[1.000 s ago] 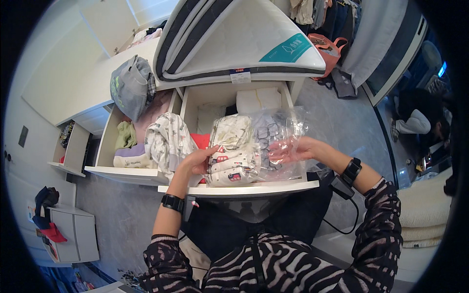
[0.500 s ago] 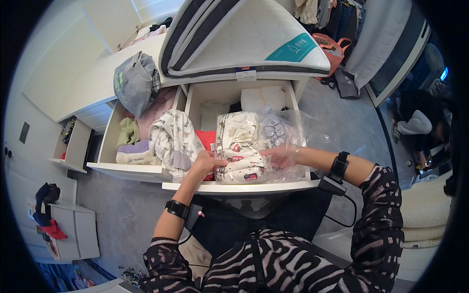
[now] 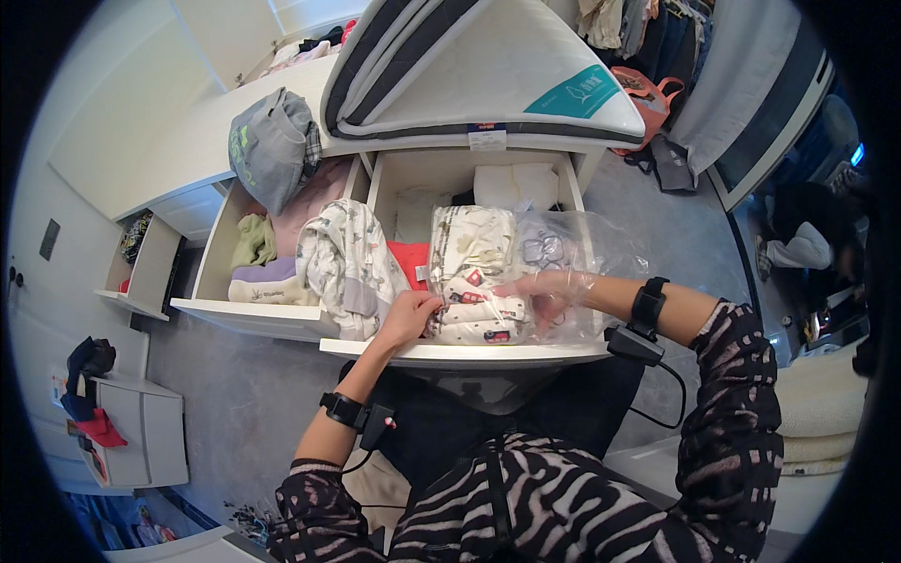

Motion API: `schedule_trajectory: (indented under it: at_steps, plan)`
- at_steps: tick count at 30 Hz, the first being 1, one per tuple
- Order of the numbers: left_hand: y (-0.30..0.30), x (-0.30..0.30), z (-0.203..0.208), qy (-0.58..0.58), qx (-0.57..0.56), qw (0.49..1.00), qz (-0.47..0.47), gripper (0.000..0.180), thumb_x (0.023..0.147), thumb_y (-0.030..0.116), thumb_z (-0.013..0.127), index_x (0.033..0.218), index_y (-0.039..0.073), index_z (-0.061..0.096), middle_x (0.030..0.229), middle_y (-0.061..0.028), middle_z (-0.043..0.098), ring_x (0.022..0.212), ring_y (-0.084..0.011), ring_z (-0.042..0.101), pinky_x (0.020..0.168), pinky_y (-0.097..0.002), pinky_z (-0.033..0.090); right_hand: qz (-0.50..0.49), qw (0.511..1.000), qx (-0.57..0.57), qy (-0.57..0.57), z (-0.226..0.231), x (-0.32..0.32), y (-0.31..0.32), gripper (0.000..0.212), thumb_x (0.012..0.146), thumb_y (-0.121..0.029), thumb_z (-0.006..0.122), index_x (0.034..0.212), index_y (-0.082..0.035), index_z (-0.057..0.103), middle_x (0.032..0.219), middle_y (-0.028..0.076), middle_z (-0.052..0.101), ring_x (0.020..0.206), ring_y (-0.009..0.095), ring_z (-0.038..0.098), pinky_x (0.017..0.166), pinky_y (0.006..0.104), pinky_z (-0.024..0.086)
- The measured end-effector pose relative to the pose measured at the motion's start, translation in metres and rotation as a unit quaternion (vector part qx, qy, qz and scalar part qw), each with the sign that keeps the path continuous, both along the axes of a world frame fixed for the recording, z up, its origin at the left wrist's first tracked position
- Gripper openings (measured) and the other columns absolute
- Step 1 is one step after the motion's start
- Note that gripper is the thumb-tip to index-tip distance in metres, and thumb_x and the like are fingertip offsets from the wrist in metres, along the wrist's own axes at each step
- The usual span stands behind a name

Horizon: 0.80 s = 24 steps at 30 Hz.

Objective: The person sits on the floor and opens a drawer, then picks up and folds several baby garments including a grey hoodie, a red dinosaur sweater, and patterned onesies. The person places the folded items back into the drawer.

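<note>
Head view: at the centre of the frame, printed folded clothes (image 3: 474, 244) lie in an open white drawer (image 3: 450, 351), the left hand (image 3: 409, 317) pinching their left edge, while the right hand (image 3: 548, 289), partly covered by a clear plastic bag (image 3: 603, 246), touches their right side, whether grasping I cannot tell.

Place: you are in a home, apparently a bedroom or dressing room.
Bedding: a folded white mattress with dark grey sides (image 3: 479, 75) lies at the near edge of the long, cream cabinet top (image 3: 178, 155).
Drawers: below it, you have two open white drawers (image 3: 246, 317); a white patterned fabric garment (image 3: 343, 249) hangs over one's front right corner.
Wardrobe: hanging clothes (image 3: 648, 33), upper right.
Window side: a pale grey fabric curtain (image 3: 732, 89).
</note>
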State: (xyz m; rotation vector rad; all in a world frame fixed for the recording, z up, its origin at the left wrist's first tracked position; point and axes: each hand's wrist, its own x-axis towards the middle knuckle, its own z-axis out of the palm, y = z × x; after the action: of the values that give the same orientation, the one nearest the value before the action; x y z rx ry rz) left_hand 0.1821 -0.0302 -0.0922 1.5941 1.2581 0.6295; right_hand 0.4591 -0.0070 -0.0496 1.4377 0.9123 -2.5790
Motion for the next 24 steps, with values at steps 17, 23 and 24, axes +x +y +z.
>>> schedule_trajectory:
  at_steps: [17, 23, 24]
  plan:
    - [-0.004, -0.017, 0.005, 0.325, 0.159, 0.929, 0.071, 0.011, 0.075, 0.005, 0.052, 0.078, -0.001, 0.061, 0.074, -0.0249, 0.061, 0.074, -0.0411, 0.061, 0.066, -0.0491, 0.047, -0.045, 0.773, 0.557, -0.301, 0.105, 0.116, -0.039, 0.048, 0.051, -0.011, 0.077, 0.096, -0.002, 0.064, 0.087, 0.007, 0.067, 0.077, 0.017, 0.062, 0.071, 0.0297, 0.049]
    - [0.0, -0.006, 0.043, 0.442, 0.136, 0.886, -0.023, 0.014, 0.074, 0.008, 0.056, 0.084, 0.001, 0.064, 0.08, -0.0216, 0.064, 0.077, -0.0362, 0.064, 0.067, -0.0457, 0.051, -0.21, 0.687, 0.64, -0.272, 0.206, 0.153, -0.059, 0.044, 0.056, -0.004, 0.068, 0.099, 0.0, 0.062, 0.094, 0.007, 0.066, 0.086, 0.015, 0.062, 0.081, 0.0288, 0.048]
    - [0.002, -0.002, 0.058, 0.464, 0.13, 0.875, -0.033, 0.015, 0.074, 0.008, 0.057, 0.085, 0.001, 0.065, 0.08, -0.0214, 0.064, 0.077, -0.0356, 0.064, 0.067, -0.0451, 0.052, -0.267, 0.679, 0.645, -0.227, 0.216, 0.154, -0.061, 0.044, 0.058, -0.004, 0.067, 0.101, 0.001, 0.061, 0.095, 0.008, 0.065, 0.086, 0.016, 0.062, 0.081, 0.0293, 0.048]
